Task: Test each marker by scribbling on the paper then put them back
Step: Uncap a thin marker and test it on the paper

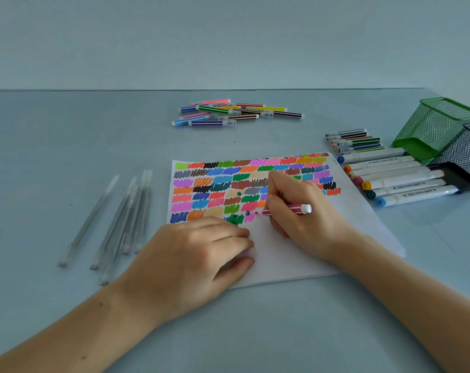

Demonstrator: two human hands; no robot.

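A white paper (295, 254) lies in front of me, its upper part filled with several rows of coloured scribbles. My right hand (301, 214) grips a pink striped marker (293, 209) with its tip down on the paper beside the last scribbles in the bottom row. My left hand (198, 254) lies on the paper's lower left corner with fingers curled; what it may hold underneath is hidden. A pile of thin striped markers (236, 112) lies at the back of the table. Thick white markers (398, 179) lie in a row to the right.
Several clear pens (123, 224) lie on the left of the table. A green mesh cup (435, 127) and a black mesh cup (462, 157) lie tipped at the far right. More thin markers (355, 140) lie beside them.
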